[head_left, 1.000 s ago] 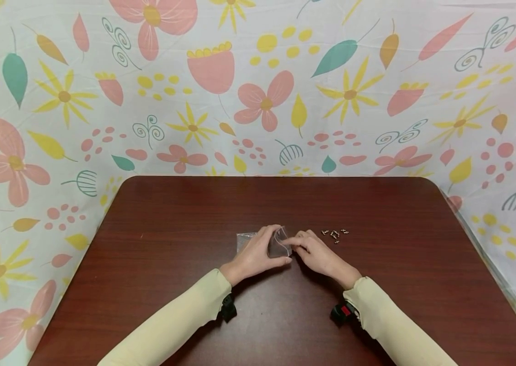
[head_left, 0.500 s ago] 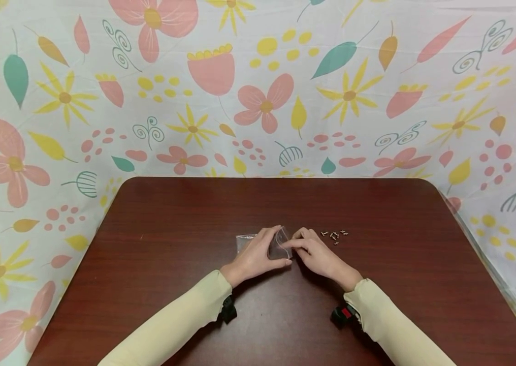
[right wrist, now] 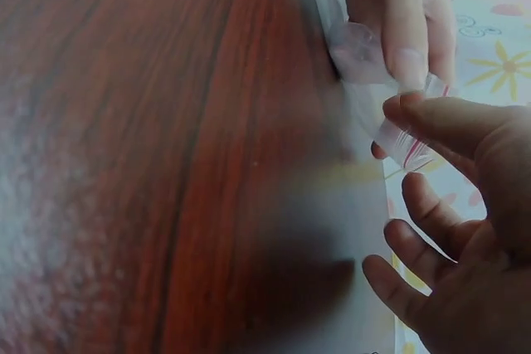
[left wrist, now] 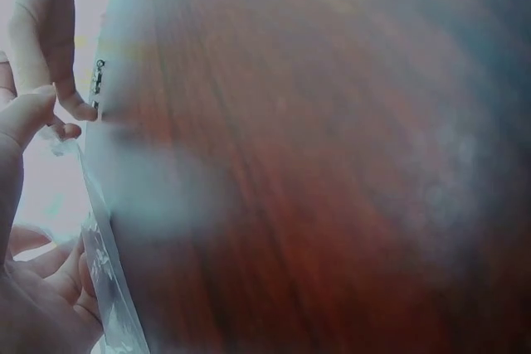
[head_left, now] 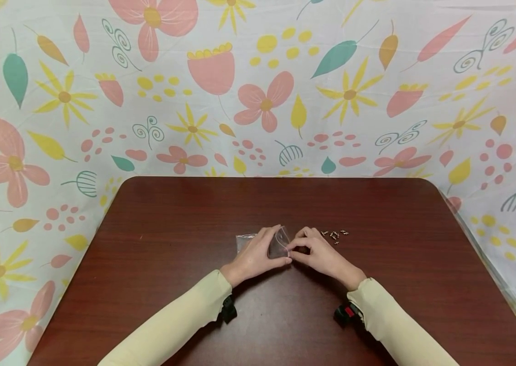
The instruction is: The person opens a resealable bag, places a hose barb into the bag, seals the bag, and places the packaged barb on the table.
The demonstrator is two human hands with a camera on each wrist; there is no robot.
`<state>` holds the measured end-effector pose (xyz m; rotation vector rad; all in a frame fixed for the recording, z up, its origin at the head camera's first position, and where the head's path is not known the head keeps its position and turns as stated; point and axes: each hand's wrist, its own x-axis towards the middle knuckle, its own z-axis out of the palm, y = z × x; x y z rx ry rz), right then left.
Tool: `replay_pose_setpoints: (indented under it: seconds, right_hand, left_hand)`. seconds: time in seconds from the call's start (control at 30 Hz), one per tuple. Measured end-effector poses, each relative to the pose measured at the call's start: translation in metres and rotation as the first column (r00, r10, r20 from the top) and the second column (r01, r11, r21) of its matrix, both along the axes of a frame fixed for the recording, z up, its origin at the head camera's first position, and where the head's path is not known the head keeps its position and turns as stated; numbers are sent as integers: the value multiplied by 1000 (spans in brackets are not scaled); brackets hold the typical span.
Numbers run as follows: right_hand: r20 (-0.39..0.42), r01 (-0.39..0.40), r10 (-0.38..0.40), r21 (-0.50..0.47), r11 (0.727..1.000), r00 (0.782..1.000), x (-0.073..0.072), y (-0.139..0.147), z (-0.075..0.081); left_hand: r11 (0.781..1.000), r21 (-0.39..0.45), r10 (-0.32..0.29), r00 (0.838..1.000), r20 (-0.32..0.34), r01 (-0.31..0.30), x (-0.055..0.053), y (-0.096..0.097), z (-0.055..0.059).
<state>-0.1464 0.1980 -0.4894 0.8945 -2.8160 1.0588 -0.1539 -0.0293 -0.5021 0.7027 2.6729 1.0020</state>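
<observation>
My left hand [head_left: 255, 256] grips a clear zip bag [head_left: 277, 248] at the middle of the table, fingers on the far side and thumb on the near side. The bag's mouth bows open to the right. At its right edge, thumb and index finger of my right hand [head_left: 319, 252] pinch the rim. A pink seal line on the bag [right wrist: 406, 145] shows beside those fingertips in the right wrist view, while the other fingers are loosely bent. The bag's lower part [head_left: 243, 240] lies out to the left, partly hidden by my left hand.
Several small metal pieces [head_left: 334, 235], resembling screws, lie just beyond my right hand on the dark wooden table [head_left: 185, 208]. A floral cloth [head_left: 258, 101] hangs behind the table and along both sides.
My right index finger, earlier stretched into the bag's mouth, has drawn back right. It now meets the thumb at the bag's rim. My left hand and the metal pieces stay put.
</observation>
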Motion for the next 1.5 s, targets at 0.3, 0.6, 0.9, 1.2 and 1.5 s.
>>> replay_pose_setpoints:
  seconds: [0.3,0.6,0.9,1.2,1.5]
  right_hand:
    - [-52,-15,14,-7,1000,999,-2,3,-3]
    - [-96,-51,43,-75,996,994,-3,8,-5]
    - [-95,-61,52,-85,995,994,-2,10,-3]
    - [22,15,-13,-80,997,1000,-1,18,1]
    - [-9,104,-104,-68,992,994,-2,35,4]
  left_hand:
    - [1000,4,3,1000,4,-3,1,-1,1]
    - [1000,5,19,1000,-4,-19,0,0,0]
    - [1000,10,22,1000,-3,-22,-1,0,-2]
    - [1000,4,9,1000,-10,-9,-1,1,-1]
    - [1000,-16,9,1000,-1,-9,0,1,2]
